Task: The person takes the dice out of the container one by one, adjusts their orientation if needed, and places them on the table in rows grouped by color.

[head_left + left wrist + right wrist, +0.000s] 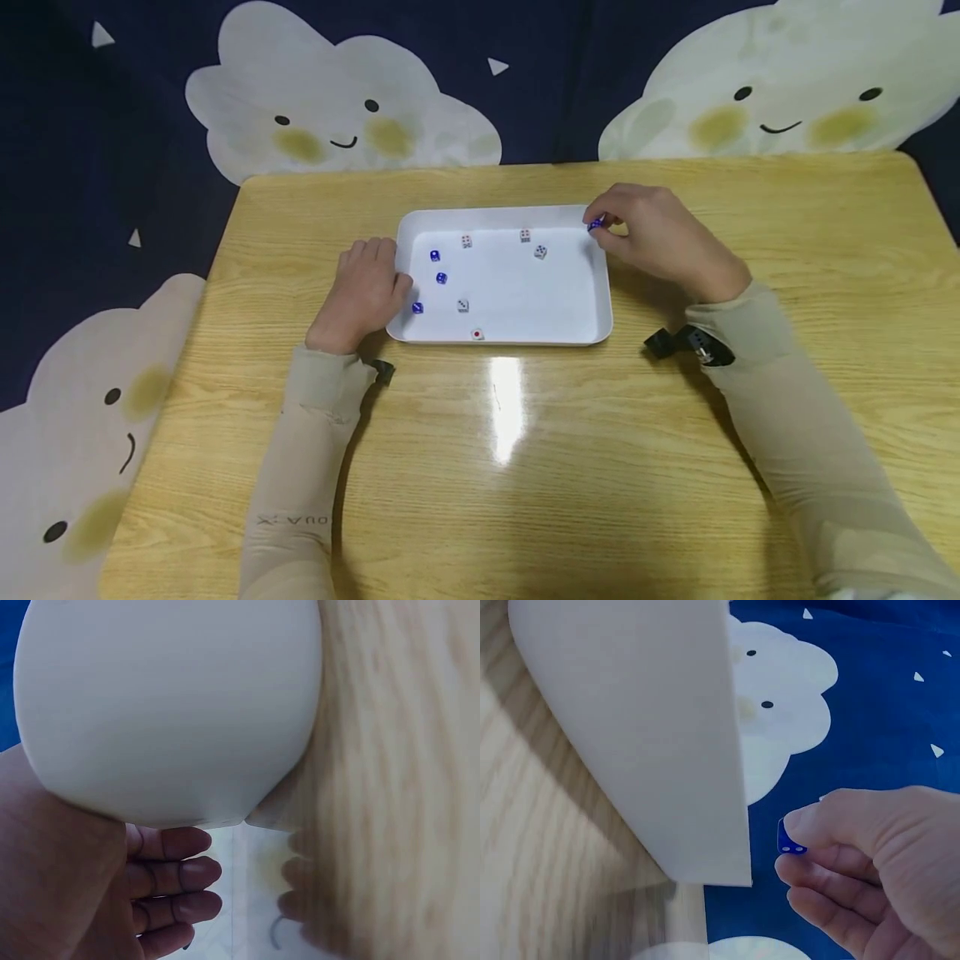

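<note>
A shallow white tray (540, 296) lies on the table with several dice in it. My left hand (363, 287) holds the tray's left side, thumb over the rim and the other fingers outside the wall. Above the tray's far right corner, my right hand (651, 229) pinches a blue die (790, 840) between thumb and fingertips. Three blue dice, one of them a blue die (441, 278) near the middle, sit toward the tray's left side. Scattered white dice include a white die (525, 236) by the far wall and a red-dotted white die (477, 334) by the near wall.
The wooden table (450, 508) extends around the tray, with a bright reflection in front of it. A dark blue cloth with cloud faces (345, 108) hangs past the far and left table edges. Dark straps with small devices (701, 344) sit on the sleeves.
</note>
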Available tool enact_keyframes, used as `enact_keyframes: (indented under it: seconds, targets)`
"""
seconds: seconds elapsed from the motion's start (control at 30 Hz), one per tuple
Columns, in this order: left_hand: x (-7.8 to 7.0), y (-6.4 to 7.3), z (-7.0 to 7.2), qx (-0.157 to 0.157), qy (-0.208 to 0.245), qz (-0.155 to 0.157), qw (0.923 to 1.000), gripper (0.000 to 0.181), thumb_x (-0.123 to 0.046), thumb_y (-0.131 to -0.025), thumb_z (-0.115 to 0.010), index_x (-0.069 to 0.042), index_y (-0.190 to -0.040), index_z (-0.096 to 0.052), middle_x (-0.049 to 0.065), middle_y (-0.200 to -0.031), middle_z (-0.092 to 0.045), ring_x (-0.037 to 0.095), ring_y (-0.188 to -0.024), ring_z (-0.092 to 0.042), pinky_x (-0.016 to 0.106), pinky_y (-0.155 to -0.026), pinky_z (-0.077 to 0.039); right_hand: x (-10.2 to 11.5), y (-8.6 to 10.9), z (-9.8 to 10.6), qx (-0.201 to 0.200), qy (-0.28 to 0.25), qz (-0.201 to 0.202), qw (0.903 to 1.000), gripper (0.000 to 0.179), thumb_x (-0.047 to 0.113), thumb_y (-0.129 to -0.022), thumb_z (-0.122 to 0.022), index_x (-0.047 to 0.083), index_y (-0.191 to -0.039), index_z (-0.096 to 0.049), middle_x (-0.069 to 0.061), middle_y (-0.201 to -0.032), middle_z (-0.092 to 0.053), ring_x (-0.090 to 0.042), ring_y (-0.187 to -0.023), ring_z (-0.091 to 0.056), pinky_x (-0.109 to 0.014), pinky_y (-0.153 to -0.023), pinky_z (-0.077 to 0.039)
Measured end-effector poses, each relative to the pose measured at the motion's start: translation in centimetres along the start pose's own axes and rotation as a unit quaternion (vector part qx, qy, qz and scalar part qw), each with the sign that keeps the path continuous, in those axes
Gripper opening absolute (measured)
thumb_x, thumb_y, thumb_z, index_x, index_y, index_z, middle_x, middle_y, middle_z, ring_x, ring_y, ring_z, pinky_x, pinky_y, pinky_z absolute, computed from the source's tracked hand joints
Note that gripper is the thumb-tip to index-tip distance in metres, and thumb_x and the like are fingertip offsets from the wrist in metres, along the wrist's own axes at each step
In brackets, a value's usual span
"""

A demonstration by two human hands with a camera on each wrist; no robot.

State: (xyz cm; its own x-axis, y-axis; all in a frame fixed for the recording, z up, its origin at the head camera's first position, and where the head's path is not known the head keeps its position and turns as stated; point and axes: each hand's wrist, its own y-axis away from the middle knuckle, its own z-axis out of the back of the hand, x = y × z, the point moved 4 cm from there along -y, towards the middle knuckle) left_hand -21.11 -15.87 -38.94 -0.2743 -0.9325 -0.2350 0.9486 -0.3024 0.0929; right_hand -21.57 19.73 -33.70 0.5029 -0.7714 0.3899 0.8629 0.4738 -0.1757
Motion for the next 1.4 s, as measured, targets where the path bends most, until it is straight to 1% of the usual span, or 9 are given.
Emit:
enact_keyframes:
  seconds: [0.1,0.23,0.47,0.7,1.0,1.23,1.4]
  targets:
    - [0.1,0.0,0.0,-0.003,-0.001,-0.004,1.0000,0.032,-0.022,-0.096,-0.039,0.004,-0.112,-0.049,0.019,-0.103,-0.052,0.038,-0.100,-0.044,0.051,-0.094,-0.038,-0.4,0.1,0.3,-0.002,-0.002,-0.009,1.0000,0.018,0.007,-0.093,-0.070,0.001,-0.110,-0.074,-0.016,-0.106,-0.074,-0.030,-0.092,-0.069,-0.045,-0.084,-0.057]
    - [0.2,0.1,0.0,-0.008,-0.001,-0.008,0.9999,0.034,-0.022,-0.096,-0.038,0.005,-0.112,-0.050,0.020,-0.104,-0.053,0.038,-0.099,-0.045,0.052,-0.093,-0.038,-0.7,0.2,0.5,-0.008,-0.006,-0.012,0.9999,0.018,0.006,-0.093,-0.069,0.001,-0.110,-0.073,-0.016,-0.106,-0.074,-0.030,-0.093,-0.069,-0.045,-0.084,-0.056]
    - [0.3,0.2,0.1,-0.007,-0.001,0.001,1.0000,0.033,-0.022,-0.095,-0.038,0.005,-0.111,-0.050,0.019,-0.102,-0.052,0.037,-0.098,-0.044,0.051,-0.091,-0.038,-1.2,0.2,0.9,-0.010,-0.008,-0.025,0.9996,0.018,0.007,-0.094,-0.067,0.002,-0.111,-0.073,-0.017,-0.108,-0.074,-0.031,-0.095,-0.069,-0.047,-0.087,-0.055]
    - [0.4,0.4,0.1,-0.010,0.001,0.002,1.0000,0.033,-0.022,-0.094,-0.038,0.004,-0.110,-0.050,0.018,-0.101,-0.051,0.037,-0.096,-0.044,0.050,-0.090,-0.038,-2.0,0.3,1.4,-0.015,0.003,-0.034,0.9993,0.018,0.007,-0.095,-0.064,0.000,-0.109,-0.072,-0.019,-0.106,-0.074,-0.034,-0.096,-0.069,-0.049,-0.088,-0.054]
    - [0.2,0.4,0.0,-0.005,-0.003,0.003,1.0000,0.036,-0.023,-0.096,-0.038,0.005,-0.114,-0.049,0.018,-0.102,-0.051,0.037,-0.099,-0.043,0.050,-0.092,-0.037,-2.8,0.2,1.2,0.011,0.022,-0.055,0.9982,0.020,0.008,-0.095,-0.063,-0.001,-0.109,-0.073,-0.021,-0.105,-0.074,-0.034,-0.094,-0.069,-0.050,-0.087,-0.056]
    - [0.1,0.2,0.0,-0.001,0.001,0.004,1.0000,0.035,-0.023,-0.095,-0.037,0.005,-0.114,-0.049,0.018,-0.103,-0.050,0.037,-0.102,-0.043,0.050,-0.094,-0.037,-3.3,0.4,1.0,0.015,0.025,-0.053,0.9982,0.018,0.005,-0.093,-0.064,-0.001,-0.107,-0.074,-0.021,-0.102,-0.075,-0.033,-0.091,-0.069,-0.049,-0.084,-0.055]
    - [0.2,0.3,0.0,0.000,0.003,0.006,1.0000,0.037,-0.023,-0.095,-0.038,0.005,-0.116,-0.049,0.018,-0.104,-0.051,0.037,-0.101,-0.042,0.050,-0.094,-0.036,-3.6,0.4,0.6,0.032,0.026,-0.058,0.9975,0.019,0.006,-0.093,-0.064,-0.001,-0.108,-0.074,-0.021,-0.104,-0.075,-0.033,-0.091,-0.070,-0.049,-0.084,-0.055]
